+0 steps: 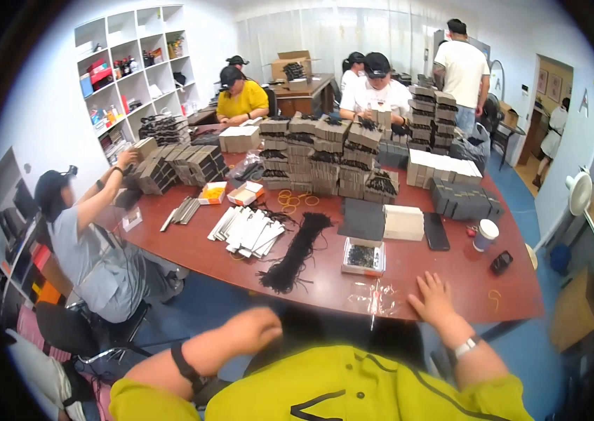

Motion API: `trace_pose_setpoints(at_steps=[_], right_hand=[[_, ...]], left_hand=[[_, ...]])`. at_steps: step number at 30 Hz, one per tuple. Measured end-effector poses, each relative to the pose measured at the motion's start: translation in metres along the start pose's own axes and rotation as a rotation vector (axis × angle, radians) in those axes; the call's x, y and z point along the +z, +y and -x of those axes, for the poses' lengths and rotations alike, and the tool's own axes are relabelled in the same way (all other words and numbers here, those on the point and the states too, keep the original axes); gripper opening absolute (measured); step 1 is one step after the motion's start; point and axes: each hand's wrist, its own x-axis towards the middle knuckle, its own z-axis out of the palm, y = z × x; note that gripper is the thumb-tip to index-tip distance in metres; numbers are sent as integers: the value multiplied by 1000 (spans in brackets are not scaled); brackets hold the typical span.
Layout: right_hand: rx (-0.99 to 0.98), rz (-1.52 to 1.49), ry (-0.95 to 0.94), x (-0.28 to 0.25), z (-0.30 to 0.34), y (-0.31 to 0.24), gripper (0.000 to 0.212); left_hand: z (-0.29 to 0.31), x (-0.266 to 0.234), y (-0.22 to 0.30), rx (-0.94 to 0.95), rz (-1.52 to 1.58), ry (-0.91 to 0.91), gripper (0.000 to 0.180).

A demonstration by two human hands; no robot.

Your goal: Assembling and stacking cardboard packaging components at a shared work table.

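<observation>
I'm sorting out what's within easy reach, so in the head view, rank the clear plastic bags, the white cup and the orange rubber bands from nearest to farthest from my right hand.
From the right hand:
1. Clear plastic bags, just to its left on the table edge.
2. White cup, farther back and to the right.
3. Orange rubber bands, far back and left, before the stacked boxes.

Open reddish tabletop point(444, 277) ahead of the right hand point(431, 298), clear through to the paper cup point(485, 234) and black phone point(436, 231). Leftward, blocked by clear plastic bags point(370, 295), a small tray point(363, 257) and a long bundle of black cords point(295, 252). Beyond, walled off by stacked boxes point(318, 158).
</observation>
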Motion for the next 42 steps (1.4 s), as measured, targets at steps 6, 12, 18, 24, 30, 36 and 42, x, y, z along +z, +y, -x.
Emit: trace_pose_setpoints(at_steps=[6, 12, 18, 24, 30, 36, 42], right_hand=[[70, 88, -12, 5, 2, -21, 73], [83, 102, 22, 5, 4, -21, 71], [85, 102, 70, 5, 4, -20, 69], [59, 17, 115, 8, 3, -17, 69], [35, -59, 135, -1, -26, -7, 60], [-144, 44, 377, -10, -148, 9, 42], [-249, 95, 192, -8, -201, 28, 23]], left_hand=[[-122, 13, -53, -39, 2, 285, 15], [-202, 26, -82, -115, -109, 485, 14], [-280, 39, -69, 157, -329, 296, 15], [-319, 65, -73, -190, -197, 182, 42], [-279, 42, -76, -172, 59, 210, 24], [-203, 48, -34, -327, 932, 429, 8], [-162, 88, -8, -390, 1107, 179, 7]])
